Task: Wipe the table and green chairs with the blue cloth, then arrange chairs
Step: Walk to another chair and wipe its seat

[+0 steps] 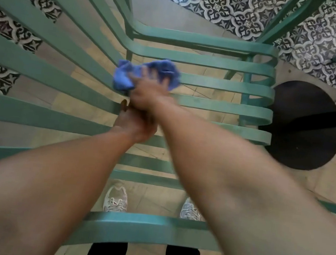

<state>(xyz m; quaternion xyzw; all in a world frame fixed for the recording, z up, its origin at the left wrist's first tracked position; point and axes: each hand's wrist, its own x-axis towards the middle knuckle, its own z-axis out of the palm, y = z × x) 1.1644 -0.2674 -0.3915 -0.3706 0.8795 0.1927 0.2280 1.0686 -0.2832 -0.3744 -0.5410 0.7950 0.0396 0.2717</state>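
I look straight down through a green slatted metal chair [221, 83]. My right hand [148, 91] presses the crumpled blue cloth [127, 73] onto the chair's slats near where the seat bends into the back; the hand is blurred. My left hand [133, 123] lies just below it, fingers curled around a green slat at the bend, partly hidden under my right wrist. Both forearms fill the lower part of the view.
A round black table base [302, 127] with its black post stands on the floor to the right. More green chair legs [286, 17] rise at the top right. Patterned tiles [220, 4] border plain beige floor. My two shoes [116, 199] show between the slats.
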